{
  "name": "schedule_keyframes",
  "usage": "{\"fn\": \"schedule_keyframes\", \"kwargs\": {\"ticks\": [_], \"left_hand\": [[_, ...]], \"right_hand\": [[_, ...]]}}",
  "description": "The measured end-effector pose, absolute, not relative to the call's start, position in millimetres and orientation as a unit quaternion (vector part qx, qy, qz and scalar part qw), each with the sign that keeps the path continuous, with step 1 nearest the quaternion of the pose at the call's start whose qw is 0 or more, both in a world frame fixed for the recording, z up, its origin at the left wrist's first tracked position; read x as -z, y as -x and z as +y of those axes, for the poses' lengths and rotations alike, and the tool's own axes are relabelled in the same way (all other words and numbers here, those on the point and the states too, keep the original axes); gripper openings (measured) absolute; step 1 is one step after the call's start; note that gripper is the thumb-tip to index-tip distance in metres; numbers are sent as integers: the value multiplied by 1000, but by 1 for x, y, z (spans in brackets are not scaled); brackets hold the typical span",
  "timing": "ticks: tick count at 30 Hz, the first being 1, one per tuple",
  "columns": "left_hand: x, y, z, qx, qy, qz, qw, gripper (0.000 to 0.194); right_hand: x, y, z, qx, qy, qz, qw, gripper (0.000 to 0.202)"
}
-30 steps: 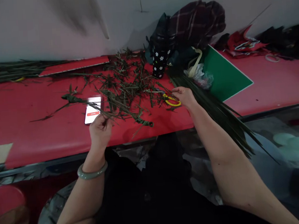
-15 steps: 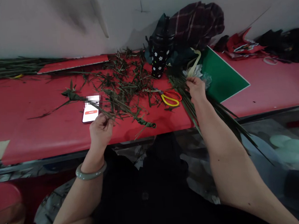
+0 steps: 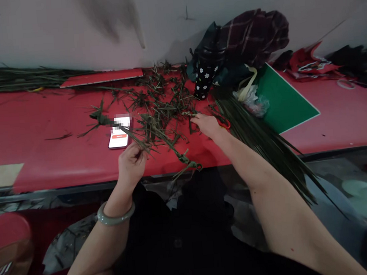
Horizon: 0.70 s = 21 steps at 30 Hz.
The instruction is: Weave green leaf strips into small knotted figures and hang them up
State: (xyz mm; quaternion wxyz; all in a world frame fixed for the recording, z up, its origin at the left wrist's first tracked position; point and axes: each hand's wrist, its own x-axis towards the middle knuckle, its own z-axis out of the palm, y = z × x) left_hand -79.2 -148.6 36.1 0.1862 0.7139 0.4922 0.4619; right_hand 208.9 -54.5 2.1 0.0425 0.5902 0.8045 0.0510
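Between its fingers my left hand (image 3: 132,162) pinches woven leaf pieces (image 3: 132,135), whose knotted end lies over a lit phone (image 3: 120,139) and whose stems stretch to the right. A curled woven end (image 3: 188,161) hangs near the table's front edge. My right hand (image 3: 207,125) is over the scissors, its fingers bent at their blade end among the leaf scraps. One red handle (image 3: 226,123) shows beside the wrist; the rest is hidden under the hand. Whether the fingers grip the scissors cannot be made out.
Leaf scraps (image 3: 158,97) cover the middle of the red table (image 3: 61,155). Behind stands a black flowered bottle (image 3: 204,78). Long green leaves (image 3: 256,136) hang over the front edge, beside a green board (image 3: 287,99) and a plastic bag (image 3: 256,103).
My right hand has moved left from the pale strip by the plastic bag to the scissors, now mostly covered. My left hand keeps its hold. The whole view has shifted slightly.
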Motion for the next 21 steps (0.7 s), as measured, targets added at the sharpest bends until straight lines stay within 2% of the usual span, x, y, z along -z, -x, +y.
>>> {"fn": "schedule_keyframes", "kwargs": {"ticks": [3,6,10,14,18,21], "left_hand": [[-38,82,-152,-459,-711,498,189,10],[-38,85,-152,-466,-707,494,199,11],[-38,88,-152,-476,-706,486,197,10],[-41,87,-154,-483,-701,483,204,12],[-44,85,-157,-513,-676,470,242,12],[-46,85,-158,-548,-635,464,283,13]], "right_hand": [[-1,-215,-47,-66,-538,837,74,35],[-7,-217,-41,-61,-538,840,46,31],[-30,-215,-41,-44,-577,804,-136,28],[-58,-206,-58,-10,-551,779,-297,24],[-73,-181,-97,101,-532,747,-385,25],[-70,-156,-132,216,-529,719,-396,27]]}}
